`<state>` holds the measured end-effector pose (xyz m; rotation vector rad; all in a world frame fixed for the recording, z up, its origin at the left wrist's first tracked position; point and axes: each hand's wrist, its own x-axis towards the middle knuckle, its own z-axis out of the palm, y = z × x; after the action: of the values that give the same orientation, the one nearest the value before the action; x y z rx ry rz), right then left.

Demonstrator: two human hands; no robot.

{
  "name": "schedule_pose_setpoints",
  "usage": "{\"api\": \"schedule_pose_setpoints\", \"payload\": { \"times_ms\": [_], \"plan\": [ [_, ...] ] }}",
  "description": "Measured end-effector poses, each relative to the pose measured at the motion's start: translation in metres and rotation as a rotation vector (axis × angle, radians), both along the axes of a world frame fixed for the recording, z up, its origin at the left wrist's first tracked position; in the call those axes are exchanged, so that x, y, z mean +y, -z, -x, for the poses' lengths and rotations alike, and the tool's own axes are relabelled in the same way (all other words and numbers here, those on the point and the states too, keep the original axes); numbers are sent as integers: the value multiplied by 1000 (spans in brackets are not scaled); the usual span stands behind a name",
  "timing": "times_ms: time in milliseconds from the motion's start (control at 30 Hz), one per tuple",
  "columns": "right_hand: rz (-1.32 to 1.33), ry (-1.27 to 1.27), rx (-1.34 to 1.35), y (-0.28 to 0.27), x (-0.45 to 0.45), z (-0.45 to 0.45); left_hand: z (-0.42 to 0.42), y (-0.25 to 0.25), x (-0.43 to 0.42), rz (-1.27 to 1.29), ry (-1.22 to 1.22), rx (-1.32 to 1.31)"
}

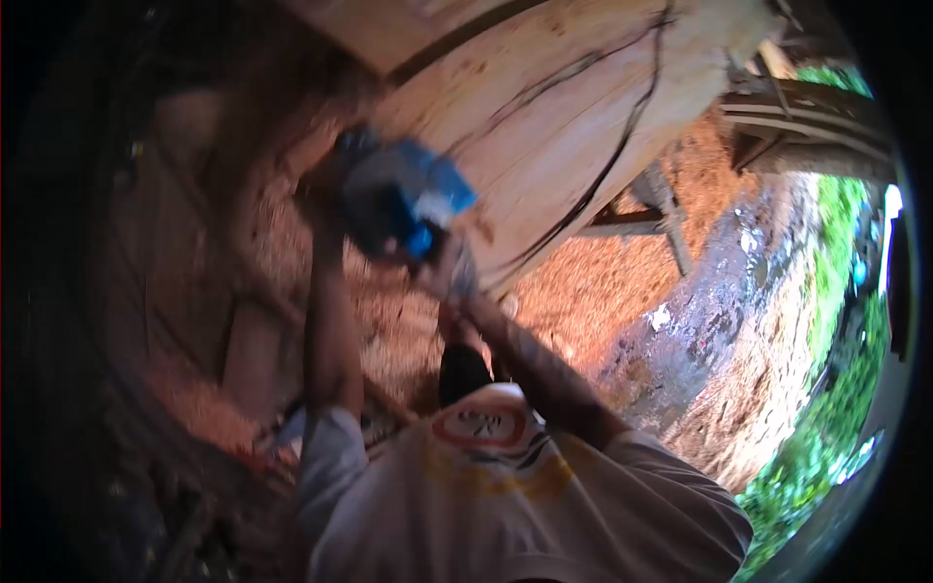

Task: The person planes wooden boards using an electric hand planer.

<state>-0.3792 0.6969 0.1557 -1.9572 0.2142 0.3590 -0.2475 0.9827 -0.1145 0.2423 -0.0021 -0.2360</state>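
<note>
A blue electric planer (pixel 403 189), smeared by motion, is held in front of me at the near edge of a large wooden board (pixel 573 126). My right hand (pixel 447 270) is closed around its near end. My left hand (pixel 326 199) is on its far left side, at a dark part; the fingers there are blurred but appear wrapped around it. Whether the planer touches the board I cannot tell. A dark cord (pixel 637 117) runs across the board's pale face and curves down towards my right hand.
Reddish-brown wood shavings (pixel 583 291) cover the ground. A wooden support (pixel 666 219) stands under the board, with more timber (pixel 807 121) at the right. Beyond lie a wet dark patch (pixel 680 330) and green plants (pixel 797 505). The left side is dark and blurred.
</note>
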Motion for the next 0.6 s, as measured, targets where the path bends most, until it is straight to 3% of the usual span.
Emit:
{"api": "schedule_pose_setpoints", "payload": {
  "times_ms": [33, 67, 167, 233, 267, 300, 367, 433, 533, 600],
  "plan": [
    [-29, 2, -16, 2, 2, -7, 4, -28, -14, 103, 52, -187],
    [-69, -10, -10, -3, 0, -6, 1, -26, -15, 29, -26, -172],
    [-61, -23, -15, -13, -10, 21, -6, 0, -8, -648, -462, 294],
    [-39, -46, -21, -22, -31, 63, -19, 41, 8, -785, -489, 344],
    [-76, -18, 133, -24, -44, 91, -11, 37, 4, -903, -511, 401],
    [-61, -10, 55, -27, -56, 116, -4, 34, 0, -1020, -527, 464],
    [-13, -57, 225, -27, -92, 163, -1, -42, -36, -1353, -583, 630],
    [-58, -9, 81, -14, -120, 208, -1, -42, -33, -1347, -496, 678],
    [19, -140, 144, -33, -156, 217, 5, -83, -46, -1419, -454, 696],
    [31, -196, 156, -34, -164, 214, 0, -63, -41, -1347, -492, 601]
  ]
}}
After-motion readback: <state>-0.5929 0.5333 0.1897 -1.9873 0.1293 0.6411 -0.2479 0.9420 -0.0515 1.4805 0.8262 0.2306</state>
